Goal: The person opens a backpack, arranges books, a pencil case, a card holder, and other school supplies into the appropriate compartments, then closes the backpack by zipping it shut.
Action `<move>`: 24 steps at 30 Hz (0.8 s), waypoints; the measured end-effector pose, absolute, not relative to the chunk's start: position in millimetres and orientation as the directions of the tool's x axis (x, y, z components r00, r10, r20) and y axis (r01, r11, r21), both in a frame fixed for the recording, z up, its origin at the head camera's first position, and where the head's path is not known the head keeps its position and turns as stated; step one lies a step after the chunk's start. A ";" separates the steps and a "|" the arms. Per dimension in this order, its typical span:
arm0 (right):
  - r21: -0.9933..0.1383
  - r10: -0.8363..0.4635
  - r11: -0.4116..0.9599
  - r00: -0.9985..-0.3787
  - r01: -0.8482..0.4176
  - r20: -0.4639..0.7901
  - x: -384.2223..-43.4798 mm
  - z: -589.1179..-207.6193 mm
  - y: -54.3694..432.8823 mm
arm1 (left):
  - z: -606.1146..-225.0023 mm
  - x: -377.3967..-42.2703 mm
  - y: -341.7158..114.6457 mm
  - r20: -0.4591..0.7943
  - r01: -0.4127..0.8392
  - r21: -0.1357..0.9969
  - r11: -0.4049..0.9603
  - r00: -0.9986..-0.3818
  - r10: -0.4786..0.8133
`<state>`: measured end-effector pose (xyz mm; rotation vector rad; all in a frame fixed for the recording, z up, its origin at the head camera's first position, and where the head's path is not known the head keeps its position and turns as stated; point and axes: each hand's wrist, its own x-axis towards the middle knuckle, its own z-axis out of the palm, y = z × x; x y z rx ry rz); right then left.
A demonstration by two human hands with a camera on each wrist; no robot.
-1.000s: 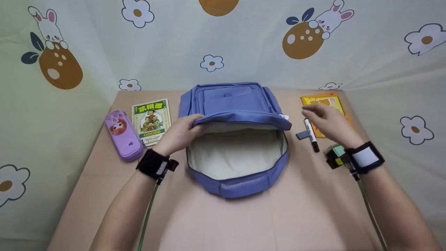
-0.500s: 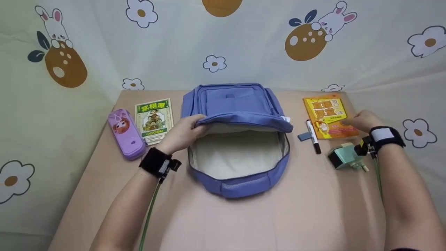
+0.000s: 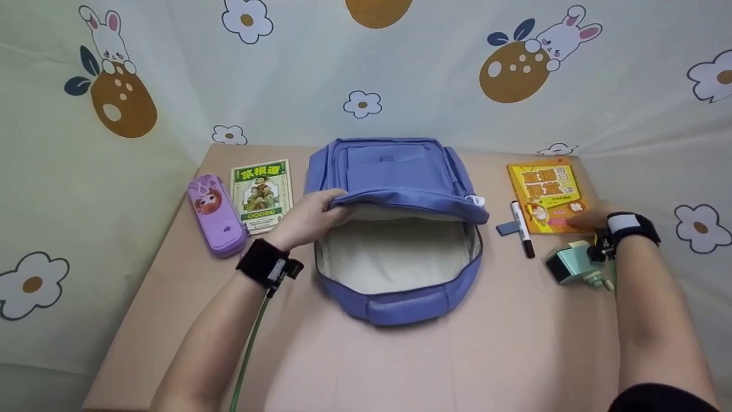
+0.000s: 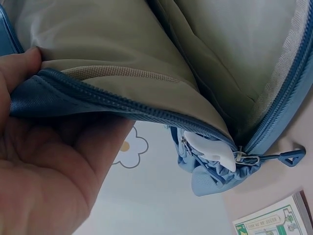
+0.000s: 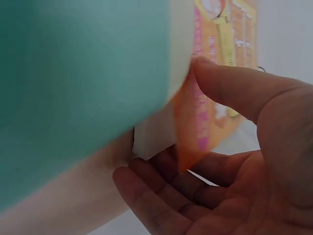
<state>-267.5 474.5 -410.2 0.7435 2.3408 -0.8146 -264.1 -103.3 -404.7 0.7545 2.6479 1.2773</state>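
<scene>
A blue backpack [image 3: 394, 163] lies on the table with its main compartment unzipped and pale lining showing. My left hand [image 3: 306, 220] pinches the zipped edge of its flap [image 4: 112, 103], thumb on the lining side and fingers on the outside, holding it up. At the right, my right hand [image 3: 595, 217] has hold of the near right corner of an orange and yellow book [image 3: 540, 186]. In the right wrist view the thumb [image 5: 230, 83] presses on the book's cover while the fingers curl under its edge. A blurred mint-green surface [image 5: 88, 63] hides part of that view.
Near the right wrist stands a mint-green boxy device [image 3: 575, 263] with a small knob. A marker [image 3: 522, 229] and a grey-blue flat piece [image 3: 506, 229] lie left of the orange book. A purple pencil case [image 3: 217, 220] and a green-and-white book [image 3: 262, 194] are left of the backpack.
My right hand has gone from above the orange book to its right side, then down onto its near right corner. The left hand keeps holding the flap. The head view has shifted slightly.
</scene>
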 end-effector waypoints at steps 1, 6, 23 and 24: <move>-0.364 0.321 0.669 -0.694 0.648 -0.645 -266.2 -406.9 472.4 | -404.4 -264.4 -103.0 0.117 0.389 0.758 0.523 -0.871 0.478; -0.332 0.364 0.650 -0.663 0.684 -0.654 -266.5 -401.8 464.9 | -405.1 -264.7 -102.6 0.111 0.386 0.757 0.528 -0.872 0.478; -0.374 0.329 0.644 -0.683 0.667 -0.652 -279.4 -416.5 480.9 | -404.1 -264.3 -103.7 0.098 0.388 0.749 0.537 -0.867 0.489; -0.392 0.302 0.657 -0.701 0.644 -0.646 -284.1 -418.8 486.6 | -403.1 -264.2 -104.1 0.100 0.388 0.748 0.539 -0.868 0.486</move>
